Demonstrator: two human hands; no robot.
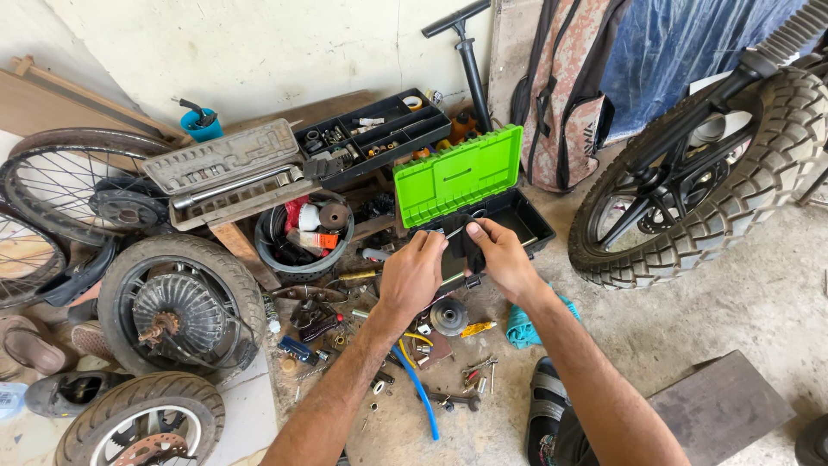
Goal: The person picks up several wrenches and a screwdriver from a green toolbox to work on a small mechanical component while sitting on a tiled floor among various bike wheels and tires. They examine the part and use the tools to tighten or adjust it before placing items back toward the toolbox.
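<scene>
Right, both hands are out over the toolbox (509,216), the black one w/ the green lid (459,175) flipped up and leaning back toward the far wall, so the tub stays open w/o me holding it. Left hand (412,274) and right hand (504,259) meet at the box's near-left corner, each pinching a side of a small black flat piece (457,250), fingers closed on it, thumbs on top. Can't tell exactly what the piece is, maybe an insert or pouch; it's half in shadow against the box wall. Two hands on it bc it sits right at the rim and needs steadying from both ends.

Floor just near me is a scatter: blue hose (420,390) curling toward my left forearm, a yellow-handled bit (477,328), a round black disc (449,316), loose bolts and bits all within reach. Teal rag (522,328) lies under my right forearm, by my sandal (546,406).

Left of the box, a black bucket (302,237) stuffed w/ tape rolls and cans. Further left, a hub-motor wheel (179,306) lies flat, a spoked rim (73,185) behind it, another tyre (142,423) near-left. Far side: grey socket-set case (226,160) open on a plank, black organiser tray (375,134) beside it, floor pump (470,60) upright against the wall. Right, a knobby bike wheel (699,181) stands on the concrete, well apart from my hands.
</scene>
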